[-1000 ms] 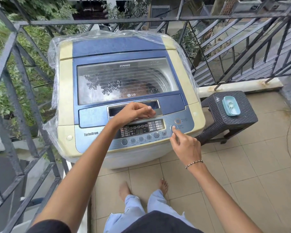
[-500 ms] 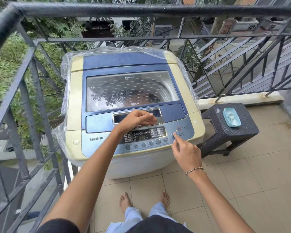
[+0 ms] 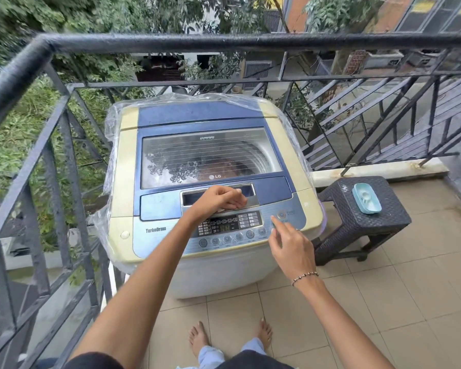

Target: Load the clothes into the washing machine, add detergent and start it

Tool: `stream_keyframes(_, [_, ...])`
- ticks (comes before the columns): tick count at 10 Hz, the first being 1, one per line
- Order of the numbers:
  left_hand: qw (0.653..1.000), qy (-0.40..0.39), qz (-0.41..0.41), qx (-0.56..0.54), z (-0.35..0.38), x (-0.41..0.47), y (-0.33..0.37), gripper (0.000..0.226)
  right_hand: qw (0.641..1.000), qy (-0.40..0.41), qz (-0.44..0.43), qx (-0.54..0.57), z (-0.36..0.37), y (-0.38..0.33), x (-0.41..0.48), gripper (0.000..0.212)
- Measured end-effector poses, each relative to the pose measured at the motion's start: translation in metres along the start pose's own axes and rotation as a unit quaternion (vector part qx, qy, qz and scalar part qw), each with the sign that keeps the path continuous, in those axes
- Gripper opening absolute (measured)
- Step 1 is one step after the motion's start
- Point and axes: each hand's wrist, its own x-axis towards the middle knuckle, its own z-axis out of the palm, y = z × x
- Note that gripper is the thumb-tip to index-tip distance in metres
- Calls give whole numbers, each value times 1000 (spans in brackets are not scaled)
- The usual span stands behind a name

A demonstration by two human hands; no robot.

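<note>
A blue and cream top-loading washing machine (image 3: 285,145) stands against the balcony railing, its see-through lid (image 3: 210,155) closed with dark clothes dimly visible inside. My left hand (image 3: 218,199) rests curled on the silver lid handle just above the control panel (image 3: 232,226), whose display is lit. My right hand (image 3: 290,246) hovers at the panel's right end, index finger stretched out with its tip just below the round power button (image 3: 280,214). It holds nothing.
Black metal railing (image 3: 64,155) runs along the left and behind the machine. A dark woven stool (image 3: 357,227) stands to the right with a light blue soap dish (image 3: 366,197) on top. Beige floor tiles (image 3: 397,302) spread right and below; my bare feet show at the bottom.
The camera has tilted up and back, showing more railing. My right index finger has drawn slightly off the button area. My left hand stays on the lid handle.
</note>
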Motion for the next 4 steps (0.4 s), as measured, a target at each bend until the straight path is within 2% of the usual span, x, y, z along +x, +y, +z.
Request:
stream_keyframes(2, [1000,30,5,-8,-4,-14,0,36,999,15,-35,15,-1,-6,4,27])
stream_keyframes(4, [989,145,28,-5,0,-29,-3,28,996,-7,-75,40,6,-15,12,31])
